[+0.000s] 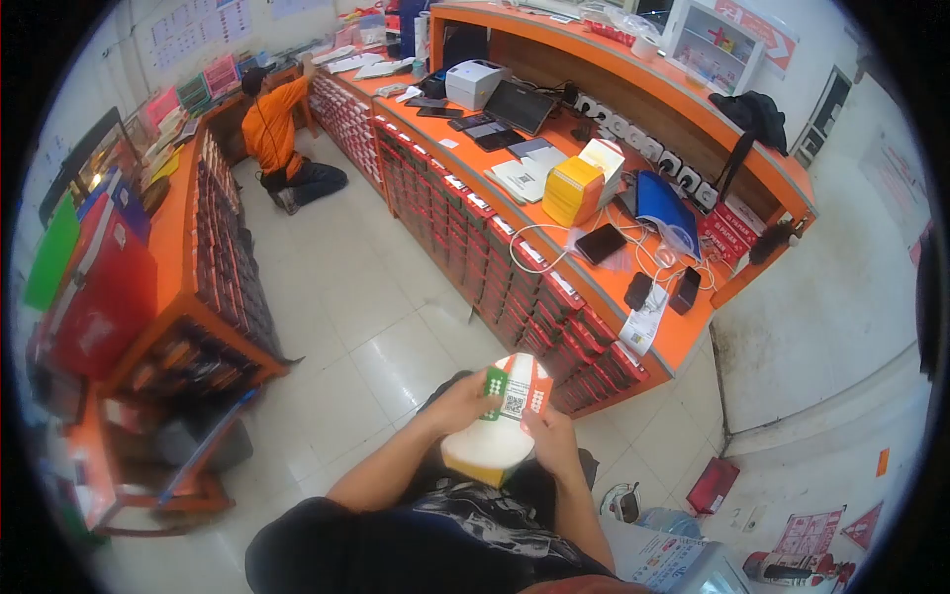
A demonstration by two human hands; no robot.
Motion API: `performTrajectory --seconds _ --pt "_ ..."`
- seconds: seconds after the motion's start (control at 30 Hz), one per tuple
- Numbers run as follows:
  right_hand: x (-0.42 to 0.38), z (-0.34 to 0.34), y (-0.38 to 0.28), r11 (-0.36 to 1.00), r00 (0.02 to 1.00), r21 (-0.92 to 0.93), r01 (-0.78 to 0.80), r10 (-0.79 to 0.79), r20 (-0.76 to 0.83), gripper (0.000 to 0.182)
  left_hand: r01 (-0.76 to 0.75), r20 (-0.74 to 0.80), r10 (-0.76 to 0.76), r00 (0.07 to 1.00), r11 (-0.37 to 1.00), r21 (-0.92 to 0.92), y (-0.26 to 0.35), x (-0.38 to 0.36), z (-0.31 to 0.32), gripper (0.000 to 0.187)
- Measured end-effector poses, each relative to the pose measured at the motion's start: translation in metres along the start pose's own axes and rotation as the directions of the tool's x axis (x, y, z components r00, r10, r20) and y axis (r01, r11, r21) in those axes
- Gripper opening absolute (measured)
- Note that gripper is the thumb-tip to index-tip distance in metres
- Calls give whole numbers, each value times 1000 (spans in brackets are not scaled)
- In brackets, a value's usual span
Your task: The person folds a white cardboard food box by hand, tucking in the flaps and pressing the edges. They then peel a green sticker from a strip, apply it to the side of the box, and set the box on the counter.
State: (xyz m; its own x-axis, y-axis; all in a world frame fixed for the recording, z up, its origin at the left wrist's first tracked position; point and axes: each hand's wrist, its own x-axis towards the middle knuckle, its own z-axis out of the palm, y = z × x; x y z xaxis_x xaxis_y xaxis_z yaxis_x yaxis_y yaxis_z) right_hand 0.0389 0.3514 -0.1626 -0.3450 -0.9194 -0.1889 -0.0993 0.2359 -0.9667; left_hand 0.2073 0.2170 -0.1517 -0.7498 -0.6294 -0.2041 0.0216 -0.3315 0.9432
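Low in the middle of the head view, my left hand (469,403) is closed on the green-marked left edge of a white printed card (515,391) with a QR code. Its orange-marked right edge is pinched by my right hand (550,436). Beneath the card, around my lap, is a pale rounded object (487,445) with a yellow lower part; what it is I cannot make out.
An orange counter (683,342) with phones, cables, a laptop (520,106) and a yellow-white box (574,191) runs along the right. Red boxes fill its front. A person in orange (272,129) kneels by the left shelves. A red box (712,485) lies at lower right.
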Motion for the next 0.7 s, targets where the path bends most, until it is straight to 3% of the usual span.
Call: performTrajectory --seconds 0.07,0.13,0.2,0.23,0.27,0.3,0.37,0.4,0.43,0.5,0.53,0.6,0.63,0.7 --pt "3 0 5 997 1000 79 1 0 -17 27 -225 159 170 973 860 457 -22 3 -12 40" --pt "-1 1 -3 987 999 160 -5 9 -30 28 -133 130 77 988 856 500 -16 0 -13 45" --pt "-4 2 -15 991 992 -56 123 -123 9 25 -39 104 -23 994 834 551 -12 -3 -10 50" --pt "-3 5 -8 992 993 -48 117 -118 -5 25 6 3 -11 1000 697 717 -12 -3 -4 50" --pt "4 8 2 950 974 -257 177 -207 -92 25 60 -90 30 995 530 846 -13 -2 -1 52" --pt "7 11 2 863 939 -462 205 -307 -156 25 50 -76 28 997 525 850 -15 -2 1 52" --pt "3 13 -11 855 940 -472 218 -313 -134 26 -362 210 314 926 583 727 -19 -4 7 55" --pt "1 14 -20 846 943 -478 238 -319 -96 26 -261 177 192 965 715 649 -19 -3 12 55" --pt "-1 14 -23 847 943 -478 234 -318 -101 26 -263 182 190 965 715 648 -17 -4 13 55" --pt "-2 15 -26 905 937 -258 338 -349 1 28 -1 170 -110 979 838 546 -8 -8 14 51" --pt "1 12 -23 905 936 -258 338 -351 -3 28 -3 174 -110 979 836 549 -9 -8 11 51" --pt "6 0 -21 923 926 -68 378 -376 42 33 25 63 -52 997 926 378 -13 -11 5 44" --pt "4 -2 -24 924 927 -68 376 -374 41 33 26 64 -54 996 926 377 -15 -12 4 44" --pt "1 -6 -34 791 841 -471 390 -515 -168 43 67 9 -68 998 996 60 -15 -13 2 41"
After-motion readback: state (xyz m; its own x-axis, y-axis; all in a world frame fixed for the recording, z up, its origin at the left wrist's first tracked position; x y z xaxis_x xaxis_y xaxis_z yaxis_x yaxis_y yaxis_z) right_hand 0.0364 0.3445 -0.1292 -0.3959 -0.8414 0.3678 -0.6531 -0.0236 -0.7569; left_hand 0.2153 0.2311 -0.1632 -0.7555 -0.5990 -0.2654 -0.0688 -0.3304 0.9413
